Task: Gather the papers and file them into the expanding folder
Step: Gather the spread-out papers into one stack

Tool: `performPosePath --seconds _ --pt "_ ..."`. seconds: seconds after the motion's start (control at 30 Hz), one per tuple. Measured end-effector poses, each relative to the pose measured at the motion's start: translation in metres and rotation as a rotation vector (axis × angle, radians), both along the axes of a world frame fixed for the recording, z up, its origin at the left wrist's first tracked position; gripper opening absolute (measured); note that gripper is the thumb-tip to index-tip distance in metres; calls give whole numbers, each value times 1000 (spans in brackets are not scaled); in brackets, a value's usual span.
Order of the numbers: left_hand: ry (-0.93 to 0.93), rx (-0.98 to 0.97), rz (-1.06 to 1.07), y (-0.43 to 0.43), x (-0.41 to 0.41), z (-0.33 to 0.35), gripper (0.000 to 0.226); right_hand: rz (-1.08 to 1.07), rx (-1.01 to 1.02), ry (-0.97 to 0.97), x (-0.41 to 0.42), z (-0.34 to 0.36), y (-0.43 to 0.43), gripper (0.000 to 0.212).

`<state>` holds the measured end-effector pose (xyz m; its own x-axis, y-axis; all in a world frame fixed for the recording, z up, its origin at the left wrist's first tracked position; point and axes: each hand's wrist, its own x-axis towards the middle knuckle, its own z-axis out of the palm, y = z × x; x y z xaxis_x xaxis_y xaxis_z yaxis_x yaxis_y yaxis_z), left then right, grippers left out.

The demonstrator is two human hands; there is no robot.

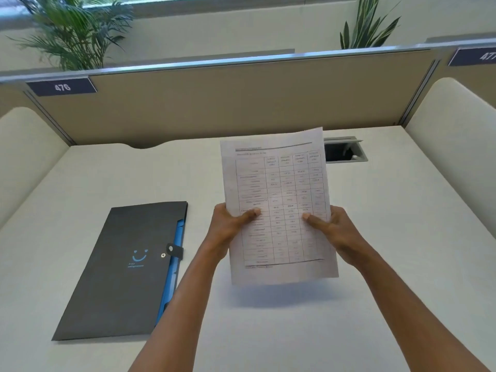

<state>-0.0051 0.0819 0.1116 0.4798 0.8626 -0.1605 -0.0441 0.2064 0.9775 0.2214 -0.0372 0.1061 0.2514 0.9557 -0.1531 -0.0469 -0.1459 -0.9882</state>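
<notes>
Both hands hold the papers, a white stack with a printed table on top, lifted upright above the desk. My left hand grips the stack's left edge with its thumb on the front. My right hand grips the right edge the same way. The expanding folder, black with a blue smile mark and blue inner pockets, lies flat on the desk to the left of my left arm. Its snap strap is fastened over the right edge.
A beige partition with a "476" label closes the desk's far side, cushioned side panels flank it. A grey cable hatch sits open in the desk behind the papers. Plants stand beyond the partition.
</notes>
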Motion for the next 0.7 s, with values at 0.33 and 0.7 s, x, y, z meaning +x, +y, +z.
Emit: performPosePath --seconds 0.33,0.7 --pt "120 -252 48 -30 -21 -58 39 -114 -256 -68 -36 -65 -25 26" --pt "622 56 288 -36 -17 -83 27 -308 -353 -466 -47 -72 -24 22"
